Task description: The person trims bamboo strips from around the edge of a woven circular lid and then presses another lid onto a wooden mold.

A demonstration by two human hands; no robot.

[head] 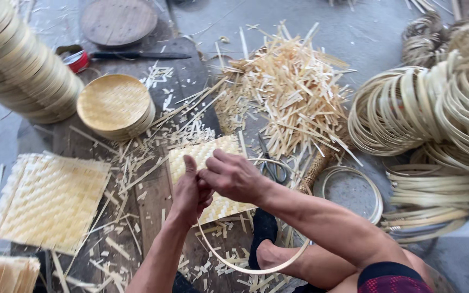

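Both my hands meet at the middle of the view over a square woven bamboo mat (208, 154). My left hand (189, 192) grips the mat's near edge with its fingers curled. My right hand (234, 176) lies over the left, fingers closed on the mat and on a thin bamboo hoop (256, 268) that loops down toward my foot (261, 239). Where exactly the hoop meets the mat is hidden under my hands.
A stack of woven squares (50, 201) lies at left, finished round trays (114, 106) and a tall tray stack (20, 65) behind it. Bamboo offcuts (289, 92) pile ahead, with scissors (271, 165) beside them. Hoop bundles (424, 108) fill the right. A knife (137, 55) and a round wooden board (118, 21) lie beyond.
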